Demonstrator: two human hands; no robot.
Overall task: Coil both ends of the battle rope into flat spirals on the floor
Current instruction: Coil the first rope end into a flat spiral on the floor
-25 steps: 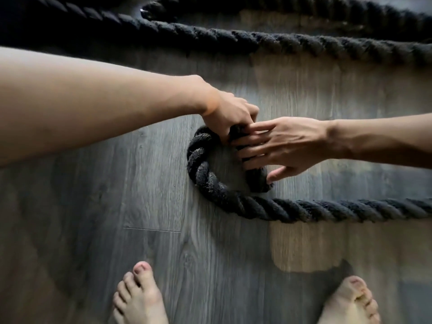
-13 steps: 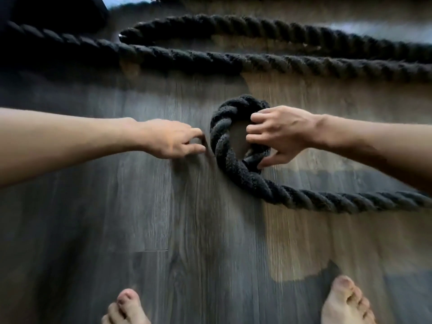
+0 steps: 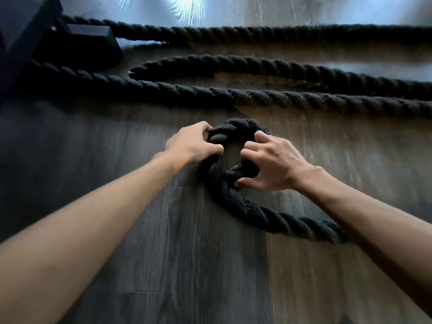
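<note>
Along the right edge, the rope (image 3: 236,202) is running out of frame under the right forearm, and 3 more lengths are lying across the floor (image 3: 163,253) beyond. Near the middle, its end is curling into 1 small loop, partly hidden by fingers. Left hand (image 3: 189,145) is pinching the loop's left side; right hand (image 3: 271,164), fingers half-curled, is gripping the tip.

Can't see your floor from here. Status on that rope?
Left hand and right hand both gripping the first loop. Only one turn made. Other end lies loose behind. Floor around it free.
</note>
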